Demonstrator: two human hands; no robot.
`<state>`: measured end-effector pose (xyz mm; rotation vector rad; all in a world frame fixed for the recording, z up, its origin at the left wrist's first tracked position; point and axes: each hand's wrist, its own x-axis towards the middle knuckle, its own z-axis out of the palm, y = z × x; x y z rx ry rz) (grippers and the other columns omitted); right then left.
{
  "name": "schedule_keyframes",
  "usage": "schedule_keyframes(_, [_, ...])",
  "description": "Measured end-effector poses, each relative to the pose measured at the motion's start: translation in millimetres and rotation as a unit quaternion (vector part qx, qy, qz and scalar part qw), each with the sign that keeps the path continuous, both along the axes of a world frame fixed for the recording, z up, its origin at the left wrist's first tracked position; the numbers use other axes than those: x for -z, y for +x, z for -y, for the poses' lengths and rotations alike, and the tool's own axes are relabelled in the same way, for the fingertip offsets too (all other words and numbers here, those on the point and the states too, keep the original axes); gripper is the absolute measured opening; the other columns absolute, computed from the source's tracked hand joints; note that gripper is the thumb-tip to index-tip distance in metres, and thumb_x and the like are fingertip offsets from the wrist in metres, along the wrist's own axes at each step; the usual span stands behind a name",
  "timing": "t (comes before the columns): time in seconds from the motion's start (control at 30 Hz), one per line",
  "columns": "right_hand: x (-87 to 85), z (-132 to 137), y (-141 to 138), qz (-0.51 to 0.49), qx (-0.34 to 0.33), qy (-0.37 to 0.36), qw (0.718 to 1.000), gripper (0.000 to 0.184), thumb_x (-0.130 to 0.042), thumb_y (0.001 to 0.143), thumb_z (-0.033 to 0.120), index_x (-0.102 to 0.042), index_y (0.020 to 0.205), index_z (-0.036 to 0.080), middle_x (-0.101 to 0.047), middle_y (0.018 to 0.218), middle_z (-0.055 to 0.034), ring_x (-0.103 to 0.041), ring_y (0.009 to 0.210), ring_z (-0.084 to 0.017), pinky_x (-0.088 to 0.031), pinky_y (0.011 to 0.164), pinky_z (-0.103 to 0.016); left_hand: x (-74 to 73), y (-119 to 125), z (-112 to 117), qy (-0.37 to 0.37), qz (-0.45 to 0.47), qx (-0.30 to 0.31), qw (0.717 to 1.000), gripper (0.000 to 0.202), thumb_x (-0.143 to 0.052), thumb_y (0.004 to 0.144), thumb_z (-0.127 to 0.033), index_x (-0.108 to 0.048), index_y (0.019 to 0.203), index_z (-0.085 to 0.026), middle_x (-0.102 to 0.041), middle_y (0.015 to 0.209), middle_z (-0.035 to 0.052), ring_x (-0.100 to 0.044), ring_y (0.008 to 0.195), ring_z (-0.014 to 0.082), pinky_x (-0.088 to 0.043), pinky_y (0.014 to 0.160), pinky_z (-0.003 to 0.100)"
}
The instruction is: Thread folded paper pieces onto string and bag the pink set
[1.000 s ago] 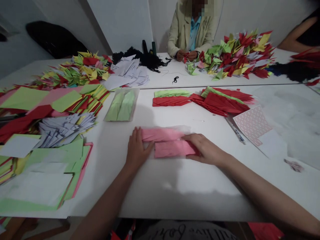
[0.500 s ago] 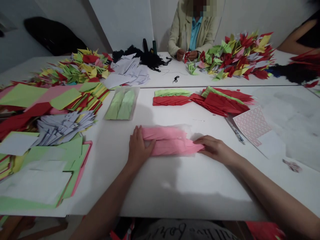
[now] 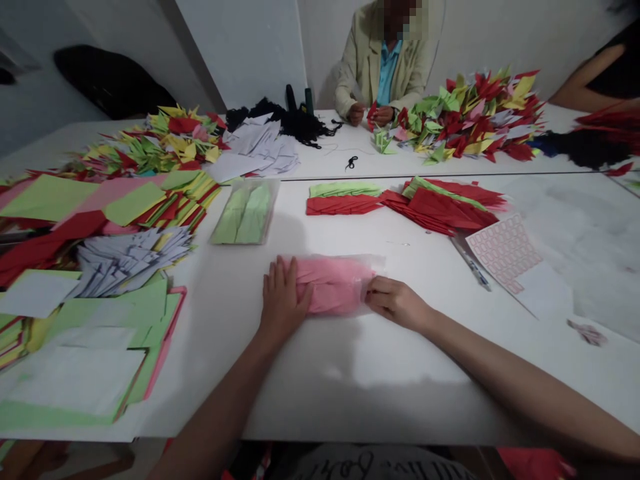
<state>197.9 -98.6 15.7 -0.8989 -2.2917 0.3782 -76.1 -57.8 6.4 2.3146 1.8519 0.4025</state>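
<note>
A clear plastic bag (image 3: 376,264) lies flat on the table in front of me, with pink folded paper (image 3: 333,287) inside it. My left hand (image 3: 286,293) rests on the bag's left end, fingers stretched out over it and thumb along its near side. At the right end, my right hand (image 3: 395,302) has its fingertips pinched together on the bag's edge, beside the paper. Just what lies between those fingertips is partly hidden. Farther back on the left is another clear bag (image 3: 245,212) with light green folded paper.
Red and green folded papers (image 3: 440,205) lie beyond the bag. A pen (image 3: 473,265) and a printed sheet (image 3: 505,253) are on the right. Paper stacks (image 3: 100,320) crowd the left side. Across the table, a person (image 3: 373,80) handles red paper beside a colourful heap (image 3: 470,117).
My right hand has moved left and closed at the bag's end. The lower pink bundle, which stuck out to the right, is now farther inside the bag. My left hand stays at the left end.
</note>
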Motion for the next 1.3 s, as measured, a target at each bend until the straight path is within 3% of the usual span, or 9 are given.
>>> schedule_keyframes(0.17, [4.4, -3.0, -7.5, -0.027, 0.005, -0.033, 0.999, 0.032, -0.047, 0.095, 0.017, -0.060, 0.066, 0.019, -0.062, 0.079, -0.0081, -0.055, 0.078, -0.018, -0.044, 0.067, -0.030, -2.6, 6.3, 2.4, 0.003, -0.052, 0.031, 0.998, 0.072, -0.034, 0.096, -0.051, -0.023, 0.153, -0.009, -0.015, 0.160, 0.0223, -0.013, 0.150, 0.0347, -0.012, 0.117, 0.062])
schedule_keyframes(0.3, [3.8, -0.6, -4.3, -0.077, 0.022, -0.172, 0.982, 0.021, -0.053, 0.089, 0.019, -0.062, 0.071, 0.018, -0.060, 0.082, -0.0070, -0.055, 0.082, -0.019, -0.045, 0.069, -0.031, -1.2, 6.9, 2.0, 0.001, -0.069, 0.056, 0.996, 0.075, -0.033, 0.096, -0.054, -0.022, 0.152, -0.006, -0.017, 0.160, 0.0217, -0.017, 0.149, 0.0334, -0.015, 0.118, 0.060])
schedule_keyframes(0.37, [2.6, -0.5, -0.4, -0.165, 0.091, -0.295, 0.937, 0.015, -0.054, 0.088, 0.026, -0.064, 0.081, 0.018, -0.060, 0.081, -0.0049, -0.056, 0.075, -0.017, -0.045, 0.065, -0.029, 0.5, 6.3, 1.3, 0.000, -0.075, 0.055, 0.996, 0.076, -0.034, 0.095, -0.055, -0.022, 0.152, -0.005, -0.017, 0.160, 0.0216, -0.018, 0.149, 0.0329, -0.016, 0.118, 0.059])
schedule_keyframes(0.5, [2.1, -5.7, 5.7, -0.363, 0.183, -0.485, 0.774, 0.040, -0.053, 0.088, 0.052, -0.064, 0.091, 0.014, -0.065, 0.082, -0.0071, -0.062, 0.071, -0.017, -0.050, 0.067, -0.031, 1.5, 9.7, 1.3, 0.010, -0.083, 0.049, 0.995, 0.076, -0.036, 0.095, -0.052, -0.023, 0.152, -0.004, -0.020, 0.159, 0.0224, -0.019, 0.149, 0.0330, -0.016, 0.118, 0.058])
schedule_keyframes(0.57, [3.0, -8.7, 6.8, -0.377, 0.193, -0.504, 0.753, 0.046, -0.056, 0.084, 0.058, -0.064, 0.085, 0.013, -0.065, 0.078, -0.0073, -0.062, 0.069, -0.017, -0.051, 0.067, -0.031, -0.1, 15.2, 1.8, 0.011, -0.086, 0.046, 0.995, 0.075, -0.038, 0.094, -0.048, -0.023, 0.151, -0.001, -0.020, 0.158, 0.0240, -0.019, 0.149, 0.0340, -0.017, 0.118, 0.059])
schedule_keyframes(0.77, [6.4, -8.6, 6.7, -0.256, 0.335, -0.327, 0.845, 0.029, -0.064, 0.079, 0.044, -0.066, 0.084, 0.016, -0.065, 0.075, -0.0039, -0.059, 0.067, -0.016, -0.046, 0.061, -0.028, -8.7, 38.6, 0.5, 0.021, -0.069, 0.089, 0.993, 0.068, -0.037, 0.095, -0.038, -0.022, 0.152, -0.005, -0.018, 0.160, 0.0197, -0.018, 0.149, 0.0319, -0.013, 0.118, 0.061])
schedule_keyframes(0.87, [6.3, -9.5, 7.8, -0.217, 0.344, -0.273, 0.872, 0.030, -0.061, 0.078, 0.034, -0.068, 0.100, 0.015, -0.068, 0.085, -0.0062, -0.062, 0.072, -0.017, -0.048, 0.067, -0.030, -9.1, 45.6, -0.8, 0.018, -0.053, 0.112, 0.992, 0.072, -0.036, 0.096, -0.047, -0.019, 0.153, -0.007, -0.018, 0.160, 0.0178, -0.019, 0.149, 0.0304, -0.013, 0.119, 0.060])
schedule_keyframes(0.97, [6.5, -14.1, 9.5, -0.155, 0.323, -0.243, 0.901, 0.027, -0.059, 0.076, 0.030, -0.070, 0.096, 0.016, -0.068, 0.081, -0.0057, -0.060, 0.067, -0.017, -0.047, 0.067, -0.031, -6.3, 46.8, -0.2, 0.015, -0.049, 0.125, 0.991, 0.074, -0.034, 0.096, -0.051, -0.016, 0.153, -0.007, -0.018, 0.160, 0.0170, -0.018, 0.150, 0.0289, -0.012, 0.120, 0.059])
schedule_keyframes(1.3, [12.7, -24.1, 9.3, -0.126, 0.260, -0.263, 0.921, 0.020, -0.051, 0.072, 0.024, -0.068, 0.082, 0.018, -0.070, 0.078, -0.0041, -0.060, 0.067, -0.018, -0.044, 0.064, -0.030, -4.1, 43.5, 5.0, 0.007, -0.043, 0.149, 0.988, 0.074, -0.028, 0.098, -0.053, -0.009, 0.155, -0.010, -0.014, 0.162, 0.0157, -0.013, 0.151, 0.0252, -0.009, 0.121, 0.054])
